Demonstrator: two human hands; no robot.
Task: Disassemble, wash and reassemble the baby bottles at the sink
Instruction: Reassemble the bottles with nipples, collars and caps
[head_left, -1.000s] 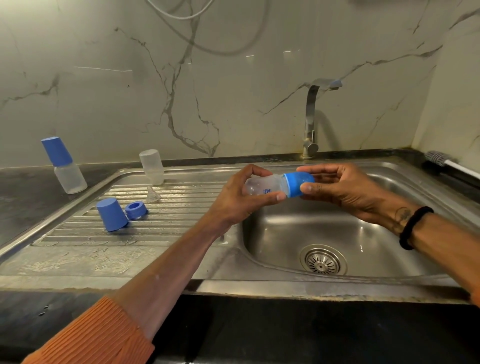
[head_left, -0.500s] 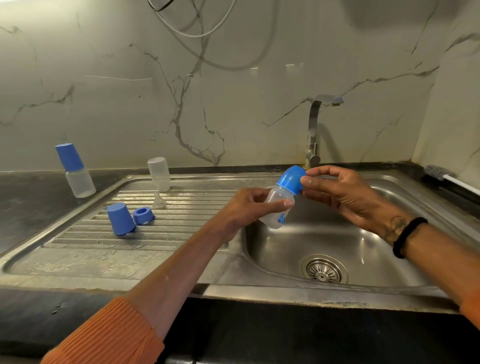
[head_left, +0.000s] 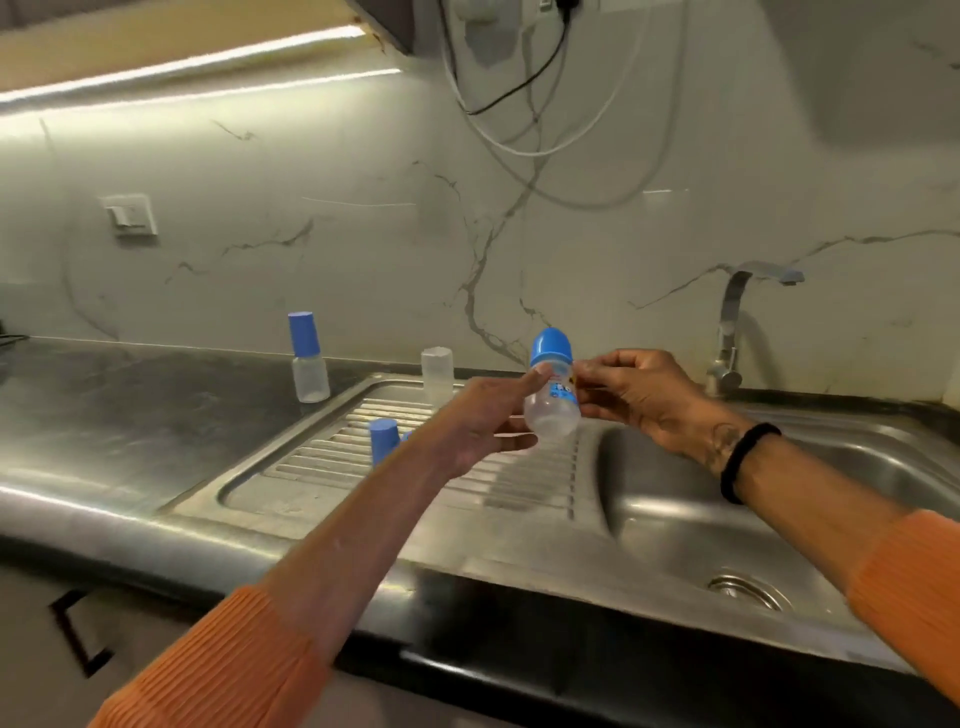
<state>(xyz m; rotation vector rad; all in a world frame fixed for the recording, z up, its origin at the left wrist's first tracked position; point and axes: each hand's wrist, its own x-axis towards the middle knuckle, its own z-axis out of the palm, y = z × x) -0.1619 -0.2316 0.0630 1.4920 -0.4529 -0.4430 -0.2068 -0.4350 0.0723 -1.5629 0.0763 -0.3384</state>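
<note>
Bottle (head_left: 551, 397) is up in the air between my two hands, over the seam where the drainboard (head_left: 332, 457) meets the sink basin (head_left: 727, 499), long axis close to vertical, blue cap (head_left: 551, 347) on top and clear base pointing down. Left hand (head_left: 480, 423) is on the bottle's left side, fingers and thumb lightly curled round the lower body and holding it. Right hand (head_left: 636, 392) comes in from the right, fingertips pinching at the shoulder just under the cap, around the printed label; blur there, so I can't tell if they're on the collar itself or only the bottle wall. Both hands are touching it, so neither is nearer; what matters is that the cap sits above both grips and the axis runs up between them. My read: cap is still on, so this one is not yet taken apart. Next move probably wants the left hand to brace the body while the right shifts up onto the cap and twists about that vertical axis. Elsewhere: a capped bottle (head_left: 307, 358) stands on the counter, a clear inverted piece (head_left: 437, 370) at the drainboard's back edge, a loose blue cap (head_left: 384, 440) on the ribs, partly behind my left arm.
</note>
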